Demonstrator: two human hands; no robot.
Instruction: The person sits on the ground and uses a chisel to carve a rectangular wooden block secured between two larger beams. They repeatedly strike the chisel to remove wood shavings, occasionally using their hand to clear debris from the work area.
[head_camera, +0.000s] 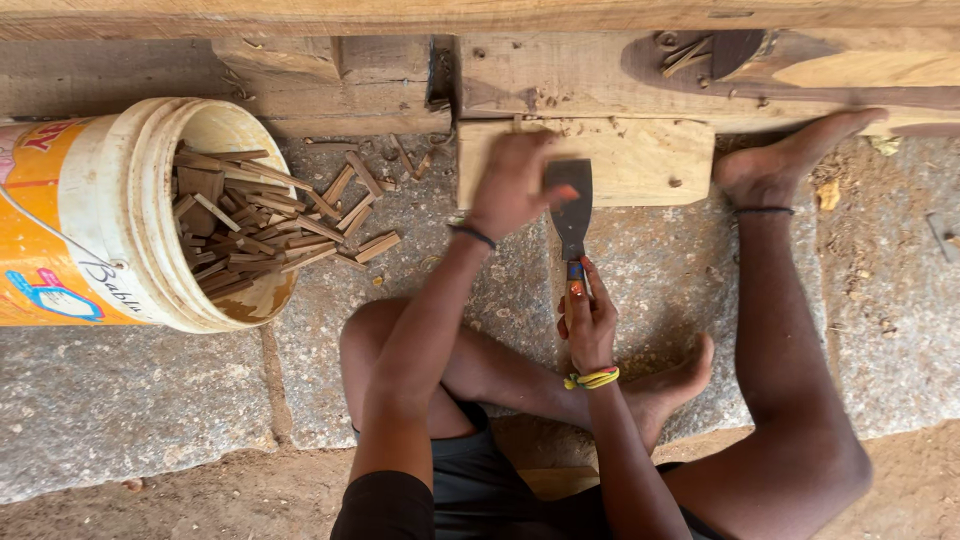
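Note:
My right hand (589, 322) grips the handle of a flat metal scraper (571, 208), blade pointing away from me toward a pale wooden block (640, 160). My left hand (512, 183) is raised over the block's left half, fingers curled near the blade's top edge; whether it holds anything small I cannot tell. The block lies against a long timber beam (560, 75). I sit on the stone floor with one leg folded and the other stretched out, its foot (790, 158) resting at the block's right end.
A yellow and white plastic bucket (110, 215) lies on its side at the left, spilling several small wooden pieces (340, 215) onto the stone slabs (130, 400). Bare earth runs along the near edge. More timber lies behind the beam.

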